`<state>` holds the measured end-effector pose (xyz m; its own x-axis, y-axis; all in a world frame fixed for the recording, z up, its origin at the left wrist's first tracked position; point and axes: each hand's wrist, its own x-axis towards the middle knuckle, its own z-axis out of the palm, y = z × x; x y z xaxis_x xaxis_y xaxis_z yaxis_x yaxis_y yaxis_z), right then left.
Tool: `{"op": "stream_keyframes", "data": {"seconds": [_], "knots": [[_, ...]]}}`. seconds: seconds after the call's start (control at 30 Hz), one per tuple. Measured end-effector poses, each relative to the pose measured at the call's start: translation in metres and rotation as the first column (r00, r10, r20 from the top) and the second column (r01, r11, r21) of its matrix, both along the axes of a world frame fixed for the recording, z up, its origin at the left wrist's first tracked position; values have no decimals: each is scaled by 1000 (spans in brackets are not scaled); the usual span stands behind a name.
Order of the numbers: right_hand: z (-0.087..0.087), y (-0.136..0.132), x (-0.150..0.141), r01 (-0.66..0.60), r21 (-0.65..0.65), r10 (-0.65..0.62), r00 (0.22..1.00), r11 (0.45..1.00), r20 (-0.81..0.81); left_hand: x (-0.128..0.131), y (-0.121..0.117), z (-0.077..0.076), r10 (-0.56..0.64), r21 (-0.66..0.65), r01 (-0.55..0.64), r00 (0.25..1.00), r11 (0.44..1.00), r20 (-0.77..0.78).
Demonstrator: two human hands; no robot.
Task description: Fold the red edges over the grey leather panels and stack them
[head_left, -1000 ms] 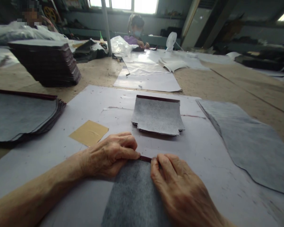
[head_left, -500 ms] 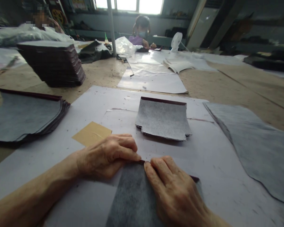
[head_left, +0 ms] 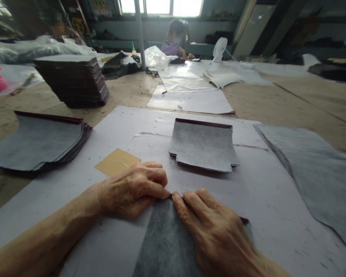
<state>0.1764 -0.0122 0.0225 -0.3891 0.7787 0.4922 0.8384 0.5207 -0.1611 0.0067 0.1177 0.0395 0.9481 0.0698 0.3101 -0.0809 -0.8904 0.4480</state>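
Note:
A grey-backed sheet of material [head_left: 165, 238] lies in front of me, its far edge folded over into a narrow dark maroon strip. At the left end of that fold, my left hand [head_left: 138, 188] is closed, thumb and fingers pinching the edge. My right hand [head_left: 216, 227] is closed too, its fingertips pressing the fold just beside the left thumb. It covers much of the sheet's right side; the fold's dark end shows past it. Beyond my hands rests a small stack of notched grey pieces [head_left: 203, 144] with a maroon folded edge.
White paper [head_left: 109, 250] covers the table under my hands. A tan square [head_left: 118, 161] lies by my left hand. Grey sheets are stacked at left [head_left: 43, 142] and right [head_left: 314, 165]. A tall dark stack [head_left: 72, 82] stands behind. Two people sit across the table, near a white fan [head_left: 219, 50].
The whole view has shifted slightly, so most things appear farther right. My right fingertips have slid a little left along the fold, closer to the left thumb.

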Motion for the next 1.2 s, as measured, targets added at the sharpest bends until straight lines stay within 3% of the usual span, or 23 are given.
{"op": "stream_keyframes", "data": {"seconds": [0.1,0.23,0.43,0.6,1.07,1.2], "knots": [[1,1,0,-26,-12,26,1000,1000,1,-4,1,3,38,-79,-37,999,996,11],[0,1,3,-30,-36,30,999,999,-12,-17,-13,5,203,-187,-179,972,966,119],[3,8,6,-17,-214,5,999,977,-54,-25,-56,0,350,-64,-349,937,935,4],[6,11,5,-10,-301,-1,999,954,-37,-25,-57,-4,319,-11,-319,948,948,5],[4,14,-2,55,-265,-30,995,963,100,-26,-55,-6,301,46,-303,953,952,35],[5,12,3,17,-305,-29,999,952,-33,-27,-55,-8,308,50,-311,950,949,58]]}}
